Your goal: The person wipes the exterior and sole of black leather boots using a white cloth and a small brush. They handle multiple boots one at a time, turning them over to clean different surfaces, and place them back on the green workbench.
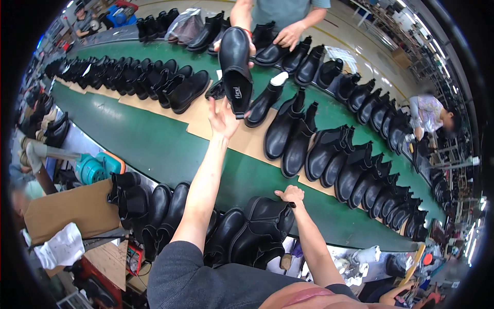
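My left hand point(224, 121) reaches across the green table, palm up and fingers apart, at the back end of a black ankle boot point(235, 62). That boot is tilted so its opening and insole show; a co-worker's hand point(249, 47) grips it from the far side. Whether my fingers touch the boot I cannot tell. Resting at the near edge of the table, my right hand point(292, 194) has its fingers curled in and thumb out, with nothing visible in them. Just below it stands a black boot point(262, 219). Another boot point(266, 100) with white stuffing stands beyond my left hand.
Rows of black boots point(293, 139) stand on cardboard strips point(206, 123) along the green table point(149, 149). More boots point(306, 64) line its far side. A cardboard sheet point(72, 211) and a teal machine point(91, 167) are at left. Other people work around.
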`<state>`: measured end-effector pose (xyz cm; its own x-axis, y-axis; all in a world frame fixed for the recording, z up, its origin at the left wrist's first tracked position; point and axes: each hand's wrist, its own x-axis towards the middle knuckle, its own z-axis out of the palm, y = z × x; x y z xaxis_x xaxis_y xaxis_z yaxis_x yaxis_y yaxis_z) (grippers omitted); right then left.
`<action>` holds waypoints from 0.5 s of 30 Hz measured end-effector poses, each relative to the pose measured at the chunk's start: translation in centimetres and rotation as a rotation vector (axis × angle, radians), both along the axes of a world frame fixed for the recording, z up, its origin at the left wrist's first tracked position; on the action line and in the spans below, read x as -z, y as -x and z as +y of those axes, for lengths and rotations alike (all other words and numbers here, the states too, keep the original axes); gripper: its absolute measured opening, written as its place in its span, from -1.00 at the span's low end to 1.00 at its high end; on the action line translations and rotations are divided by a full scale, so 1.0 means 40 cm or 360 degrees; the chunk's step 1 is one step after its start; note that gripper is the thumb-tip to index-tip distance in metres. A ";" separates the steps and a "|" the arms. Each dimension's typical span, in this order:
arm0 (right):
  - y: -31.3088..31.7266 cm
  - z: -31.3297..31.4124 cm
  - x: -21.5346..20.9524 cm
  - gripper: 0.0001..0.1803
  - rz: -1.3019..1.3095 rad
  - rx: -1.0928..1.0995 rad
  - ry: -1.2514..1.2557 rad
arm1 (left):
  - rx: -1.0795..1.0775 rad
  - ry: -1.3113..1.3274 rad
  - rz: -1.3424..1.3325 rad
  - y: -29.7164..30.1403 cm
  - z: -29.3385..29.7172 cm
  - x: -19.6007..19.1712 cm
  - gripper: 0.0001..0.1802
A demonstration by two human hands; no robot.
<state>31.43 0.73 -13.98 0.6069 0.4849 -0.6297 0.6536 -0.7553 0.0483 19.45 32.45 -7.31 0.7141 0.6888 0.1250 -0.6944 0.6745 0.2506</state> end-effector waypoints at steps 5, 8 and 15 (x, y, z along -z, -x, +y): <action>0.028 0.140 -0.196 -0.52 0.0454 0.0099 -0.1157 | 0.0147 -0.0168 -0.0018 -0.010 0.115 -0.121 0.17; 0.080 0.263 -0.399 -0.73 0.0948 0.0235 -0.2129 | -0.0006 -0.0575 0.0148 -0.051 0.115 -0.125 0.07; 0.160 0.299 -0.602 -0.60 0.0787 0.0168 -0.2396 | -0.0377 -0.0650 0.0678 -0.017 -0.033 -0.047 -0.30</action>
<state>25.04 12.67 10.09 0.5666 0.7914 0.2295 0.3209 0.0447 -0.9461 20.12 31.11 -5.43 0.5934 0.7908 0.1496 -0.5957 0.3066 0.7424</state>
